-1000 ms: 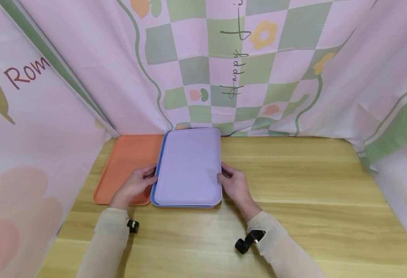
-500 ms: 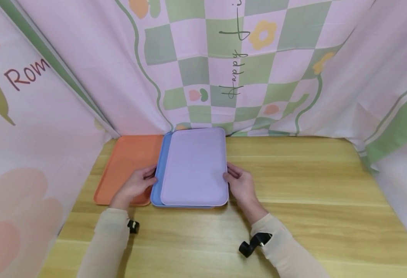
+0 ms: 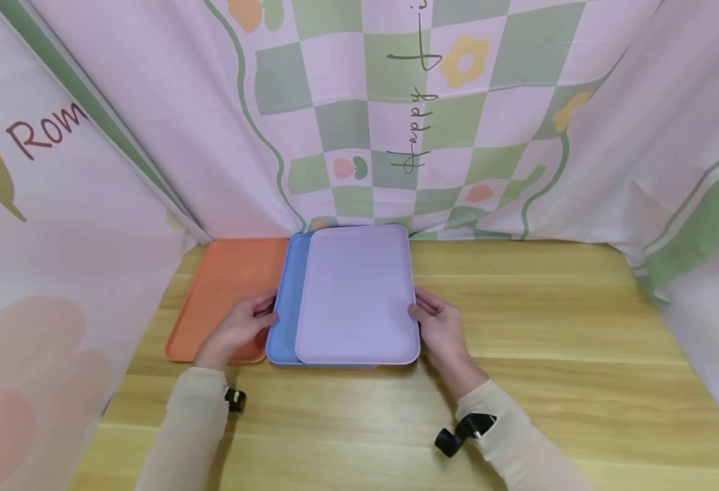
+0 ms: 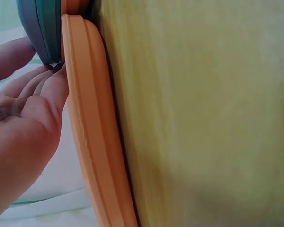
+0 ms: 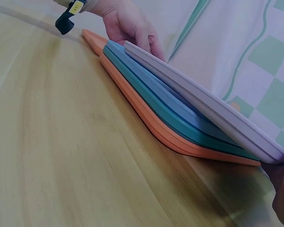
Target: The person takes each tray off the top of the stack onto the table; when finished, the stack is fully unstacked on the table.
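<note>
A lilac tray (image 3: 359, 293) lies shifted right on top of a blue tray (image 3: 287, 307), leaving the blue one's left strip uncovered. In the right wrist view, a teal tray (image 5: 175, 130) and an orange tray (image 5: 199, 151) sit beneath them. My right hand (image 3: 448, 334) pinches the lilac tray's right edge, thumb on top; its right side tilts off the stack. At the stack's left edge my left hand (image 3: 237, 327) holds the blue tray, thumb above and fingers at the edges below. Its fingertips are partly hidden.
Another orange tray (image 3: 230, 279) lies flat left of the stack, under my left hand. The wooden table (image 3: 537, 341) extends to the right and front. A patterned curtain (image 3: 396, 136) hangs behind the table, with more cloth on both sides.
My right hand has drawn the lilac tray to the right, so a wider strip of the blue tray shows. My left hand has kept its place.
</note>
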The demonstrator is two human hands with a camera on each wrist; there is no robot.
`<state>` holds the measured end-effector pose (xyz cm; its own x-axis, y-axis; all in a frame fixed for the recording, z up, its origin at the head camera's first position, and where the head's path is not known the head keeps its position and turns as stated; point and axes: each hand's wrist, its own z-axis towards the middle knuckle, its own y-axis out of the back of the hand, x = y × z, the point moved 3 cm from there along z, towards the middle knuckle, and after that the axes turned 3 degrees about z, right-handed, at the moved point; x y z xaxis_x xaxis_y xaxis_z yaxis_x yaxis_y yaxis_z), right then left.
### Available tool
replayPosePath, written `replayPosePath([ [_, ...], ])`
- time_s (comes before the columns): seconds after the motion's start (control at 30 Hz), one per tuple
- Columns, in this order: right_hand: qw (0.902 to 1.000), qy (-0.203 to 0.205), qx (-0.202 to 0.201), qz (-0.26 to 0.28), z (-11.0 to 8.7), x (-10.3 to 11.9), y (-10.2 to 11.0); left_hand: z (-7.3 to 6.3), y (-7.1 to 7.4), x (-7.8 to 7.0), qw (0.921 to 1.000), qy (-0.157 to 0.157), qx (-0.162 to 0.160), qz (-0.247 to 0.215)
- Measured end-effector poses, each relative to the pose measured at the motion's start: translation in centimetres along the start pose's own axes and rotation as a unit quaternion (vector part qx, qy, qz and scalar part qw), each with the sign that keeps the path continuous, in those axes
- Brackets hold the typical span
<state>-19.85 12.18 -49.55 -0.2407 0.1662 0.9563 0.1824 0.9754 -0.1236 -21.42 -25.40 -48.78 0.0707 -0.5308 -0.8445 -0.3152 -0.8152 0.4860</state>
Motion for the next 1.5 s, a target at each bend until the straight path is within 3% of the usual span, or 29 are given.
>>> replayPosePath([
  [0.83,0.9997,-0.013,0.006,0.017,-0.6,1.6,4.6,-0.1,0.1,-0.2,0.9999,0.006,0.001,0.010],
  [1.5,0.9994,-0.013,-0.024,0.023,-0.7,3.0,9.6,-0.1,0.0,-0.4,0.9998,0.022,0.002,0.003],
])
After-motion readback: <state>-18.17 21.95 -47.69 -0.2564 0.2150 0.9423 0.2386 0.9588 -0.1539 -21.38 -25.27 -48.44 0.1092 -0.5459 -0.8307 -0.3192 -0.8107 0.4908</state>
